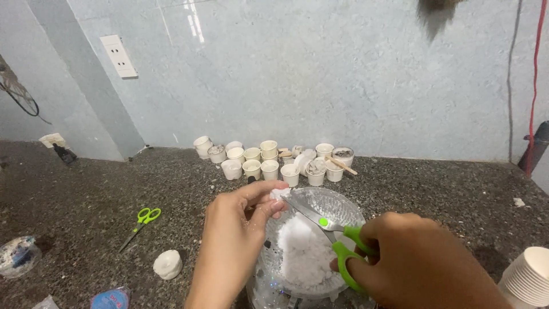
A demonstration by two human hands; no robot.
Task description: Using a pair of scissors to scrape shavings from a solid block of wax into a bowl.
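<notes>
My left hand (234,234) pinches a small white piece (278,194) between thumb and fingers over a clear plastic bowl (343,204). My right hand (412,263) grips green-handled scissors (329,226), whose blades reach up to the white piece. The bowl holds a heap of white shreds (303,254). It stands on a dark speckled counter (86,200).
Several small white cups (269,160) cluster at the back by the pale wall. A second pair of green scissors (141,225) and a white roll (167,264) lie at left. A stack of white cups (529,277) sits at the right edge. A round lid (17,256) lies far left.
</notes>
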